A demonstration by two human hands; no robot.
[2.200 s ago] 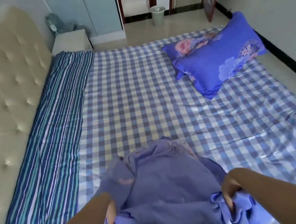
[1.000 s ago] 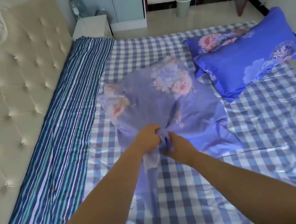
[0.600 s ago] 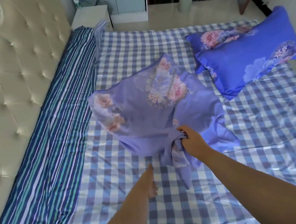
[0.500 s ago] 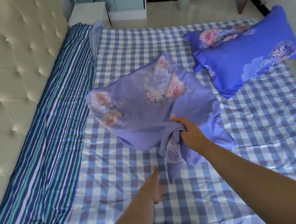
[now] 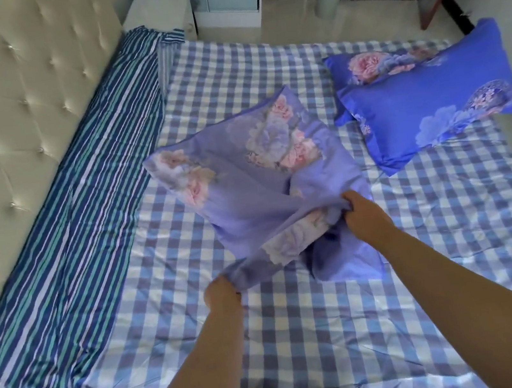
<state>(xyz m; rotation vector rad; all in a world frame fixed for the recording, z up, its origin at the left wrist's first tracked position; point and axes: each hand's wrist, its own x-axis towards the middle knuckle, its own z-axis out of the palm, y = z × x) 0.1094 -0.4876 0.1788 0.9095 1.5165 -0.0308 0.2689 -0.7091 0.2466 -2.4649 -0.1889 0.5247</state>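
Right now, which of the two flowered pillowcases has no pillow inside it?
The paler lilac pillowcase in the middle: limp and creased, gripped by the left hand and right hand. The deep blue pillowcase beside it is plump and untouched.

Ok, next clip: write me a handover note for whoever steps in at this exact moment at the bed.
Left hand: grips the near edge of the floral pillowcase.
Right hand: grips bunched cloth of the same edge, further right.
Pillowcase: limp and creased, mid-bed on the checked sheet, with its near edge lifted between the hands.
Filled pillow: lies at the far right of the bed.
Done: both hands have hold of the case.
Left, likely: pull the edge taut and smooth the case flat.
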